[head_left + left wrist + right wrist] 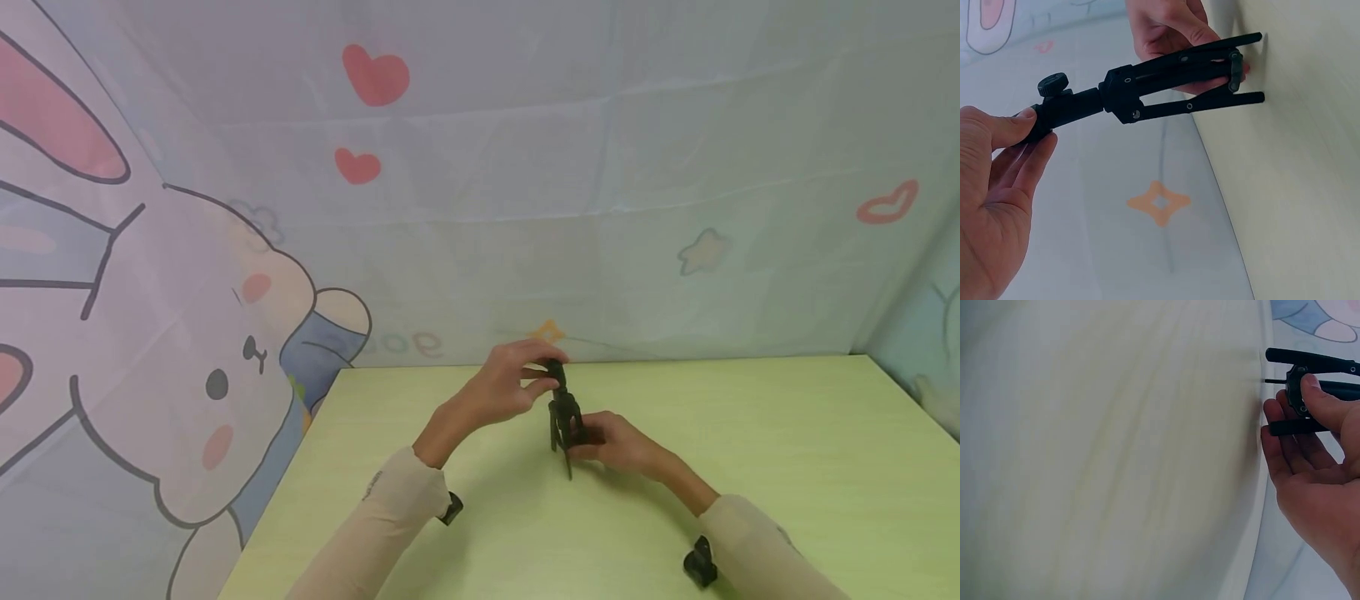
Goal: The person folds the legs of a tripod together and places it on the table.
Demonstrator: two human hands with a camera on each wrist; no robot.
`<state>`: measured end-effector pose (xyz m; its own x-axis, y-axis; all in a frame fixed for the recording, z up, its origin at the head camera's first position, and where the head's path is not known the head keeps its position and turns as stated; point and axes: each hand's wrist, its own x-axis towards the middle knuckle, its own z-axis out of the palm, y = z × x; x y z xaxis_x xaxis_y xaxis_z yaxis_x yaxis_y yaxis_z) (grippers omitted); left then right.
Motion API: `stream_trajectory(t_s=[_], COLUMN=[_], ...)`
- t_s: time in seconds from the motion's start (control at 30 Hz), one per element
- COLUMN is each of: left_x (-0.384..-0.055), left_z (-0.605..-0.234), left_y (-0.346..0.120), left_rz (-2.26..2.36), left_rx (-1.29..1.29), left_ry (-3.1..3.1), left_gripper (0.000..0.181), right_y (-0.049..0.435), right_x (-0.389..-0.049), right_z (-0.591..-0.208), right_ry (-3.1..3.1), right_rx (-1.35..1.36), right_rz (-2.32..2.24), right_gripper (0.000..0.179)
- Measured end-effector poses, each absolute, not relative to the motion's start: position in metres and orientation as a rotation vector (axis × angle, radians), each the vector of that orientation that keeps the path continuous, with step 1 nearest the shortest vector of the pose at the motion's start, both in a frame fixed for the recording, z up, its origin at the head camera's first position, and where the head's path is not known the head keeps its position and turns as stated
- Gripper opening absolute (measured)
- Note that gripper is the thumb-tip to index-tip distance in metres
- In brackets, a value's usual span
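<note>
A small black tripod [564, 410] stands roughly upright near the table's back edge, its legs only slightly spread. My left hand [517, 379] pinches the top of its column between thumb and fingers; a round knob [1053, 84] sticks out beside that grip in the left wrist view. Lower down, my right hand [617, 442] holds the leg section from the right. In the right wrist view, the right thumb [1315, 387] presses the leg hub [1296, 392], with fingers behind a leg [1300, 427]. Whether the feet touch the table is hard to tell.
The pale yellow-green table [750, 433] reaches back to a hanging cloth [525, 208] printed with hearts and a star. A large cartoon rabbit [225, 375] covers the cloth at left. Black wrist devices [701, 563] sit at both sleeves.
</note>
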<state>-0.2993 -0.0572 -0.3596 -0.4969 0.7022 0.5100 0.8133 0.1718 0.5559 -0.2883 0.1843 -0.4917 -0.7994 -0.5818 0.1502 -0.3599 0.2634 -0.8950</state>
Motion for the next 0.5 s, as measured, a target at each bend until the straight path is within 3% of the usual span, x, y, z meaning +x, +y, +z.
stream_trajectory(t_s=[0.5], left_x=[-0.301], left_z=[-0.360], left_y=[-0.083], left_rz=[-1.308], left_rx=[-1.397], left_ry=[-2.303], left_gripper=[0.028], right_y=[0.206], right_x=[-0.282], right_z=[-0.479], right_ry=[2.392], right_rx=[-0.825], right_rz=[-1.577], right_gripper=[0.018])
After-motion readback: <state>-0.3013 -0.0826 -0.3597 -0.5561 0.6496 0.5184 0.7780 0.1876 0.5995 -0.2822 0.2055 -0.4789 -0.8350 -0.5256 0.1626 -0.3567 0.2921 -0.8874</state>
